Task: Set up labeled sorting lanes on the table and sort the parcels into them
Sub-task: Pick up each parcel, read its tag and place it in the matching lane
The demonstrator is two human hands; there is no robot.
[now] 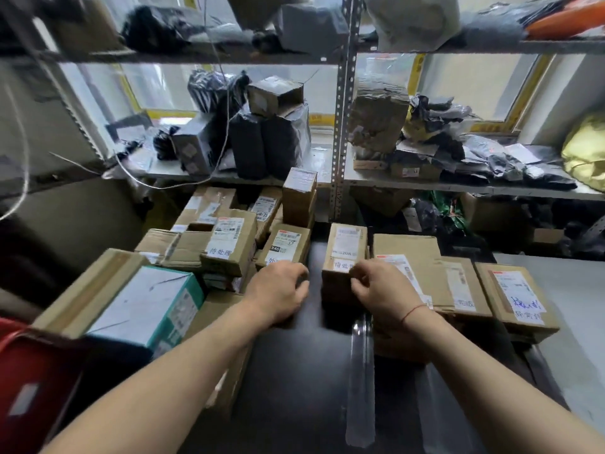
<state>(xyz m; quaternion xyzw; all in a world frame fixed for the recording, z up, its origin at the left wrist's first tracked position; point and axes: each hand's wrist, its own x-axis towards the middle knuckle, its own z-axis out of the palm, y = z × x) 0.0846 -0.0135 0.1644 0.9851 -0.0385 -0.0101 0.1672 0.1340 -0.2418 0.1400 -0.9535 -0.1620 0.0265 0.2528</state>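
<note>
Two heaps of cardboard parcels flank a dark table [294, 371], and the landmark for everything here is the small upright box [343, 257] standing at the middle of it, with a slip marked 待处理 near its front top edge.

The biggest risk is the left-hand stack [226, 244], left of the upright box across a narrow strip of bare tabletop. It is piled unevenly, several boxes tilted and overlapping, with a teal-and-white carton [144, 306] leaning at its near-left edge. A nudge from the left forearm could, I judge, tip it towards the table edge or spill it into the open lane.

Right of the upright box and touching it lies a row of flat parcels [425, 273], then a labelled box with blue handwriting [517, 296] further right. Dragging the upright box sideways could shove that row and blur the lanes.

Smaller again: the upright box is tall for its footprint, so a pull at its top edge may topple it forward.

The right hand [383, 290] sits at the box's near-right top corner, fingers curled and pinching at the edge or the slip there; which of the two I cannot tell. The left hand [281, 290] is left of the box, apart from it, fingers curled over the near edge of a low parcel marked X46 [284, 247]; whether it truly grips that parcel is unclear.
</note>
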